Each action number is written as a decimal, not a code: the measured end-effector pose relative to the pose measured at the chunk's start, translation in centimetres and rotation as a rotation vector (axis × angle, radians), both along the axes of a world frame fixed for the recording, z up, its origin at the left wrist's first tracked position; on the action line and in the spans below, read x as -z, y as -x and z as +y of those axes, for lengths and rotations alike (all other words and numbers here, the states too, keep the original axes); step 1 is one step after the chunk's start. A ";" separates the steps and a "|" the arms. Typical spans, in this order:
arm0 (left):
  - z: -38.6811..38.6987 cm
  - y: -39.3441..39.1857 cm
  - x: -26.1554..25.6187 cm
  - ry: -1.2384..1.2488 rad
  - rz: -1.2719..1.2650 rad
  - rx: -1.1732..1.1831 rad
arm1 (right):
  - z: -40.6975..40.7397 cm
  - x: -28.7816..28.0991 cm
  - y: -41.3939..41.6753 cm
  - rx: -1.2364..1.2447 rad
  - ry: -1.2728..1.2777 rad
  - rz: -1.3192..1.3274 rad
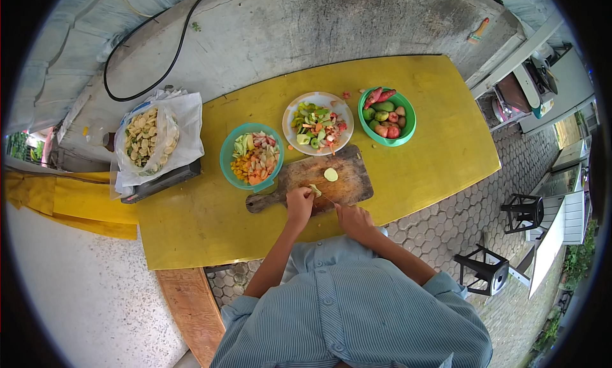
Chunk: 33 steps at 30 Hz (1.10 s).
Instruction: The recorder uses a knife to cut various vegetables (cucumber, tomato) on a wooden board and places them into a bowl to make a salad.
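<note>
A dark wooden cutting board (359, 169) with a handle lies on the yellow table. My left hand (300, 204) holds a small pale-green piece of fruit or vegetable (315, 190) at the board's near left part. My right hand (355, 220) grips a small knife (329, 199) at the board's near edge, its thin blade pointing at that piece. A round pale slice (331, 174) lies on the board. Left of the board stands a teal bowl (224, 159) of cut fruit and vegetables. Behind it, a white plate (289, 113) holds peelings and scraps, and a green bowl (409, 124) holds whole produce.
At the table's left end, a plastic bag of pale round crackers or chips (143, 136) sits on a black box (165, 183). A concrete wall (296, 38) runs behind the table. A wooden bench (189, 301) and black stools (483, 271) stand nearby.
</note>
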<state>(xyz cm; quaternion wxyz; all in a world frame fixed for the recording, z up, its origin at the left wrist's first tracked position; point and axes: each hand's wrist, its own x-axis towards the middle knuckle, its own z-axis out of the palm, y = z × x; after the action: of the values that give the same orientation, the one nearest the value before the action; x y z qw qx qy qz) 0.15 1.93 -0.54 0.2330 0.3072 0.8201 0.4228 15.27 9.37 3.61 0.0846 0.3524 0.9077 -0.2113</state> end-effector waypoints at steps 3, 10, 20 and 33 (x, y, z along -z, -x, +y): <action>0.0 -0.1 0.1 0.038 0.040 -0.008 | -0.4 1.3 0.5 -0.049 -0.030 -0.024; 0.1 0.3 0.2 0.014 0.081 0.026 | 0.1 1.1 2.3 -0.077 0.032 -0.083; -0.7 0.1 0.1 0.087 0.079 0.020 | 0.5 -0.3 -2.0 -0.086 0.046 -0.087; 0.1 0.3 0.1 0.166 0.143 0.132 | -1.0 1.0 1.0 -0.083 -0.052 -0.076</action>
<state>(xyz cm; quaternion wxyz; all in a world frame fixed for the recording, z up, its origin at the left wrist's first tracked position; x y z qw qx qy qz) -0.18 2.00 -0.65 0.2260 0.3697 0.8447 0.3142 14.26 8.38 2.65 0.1187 0.3243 0.9228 -0.1705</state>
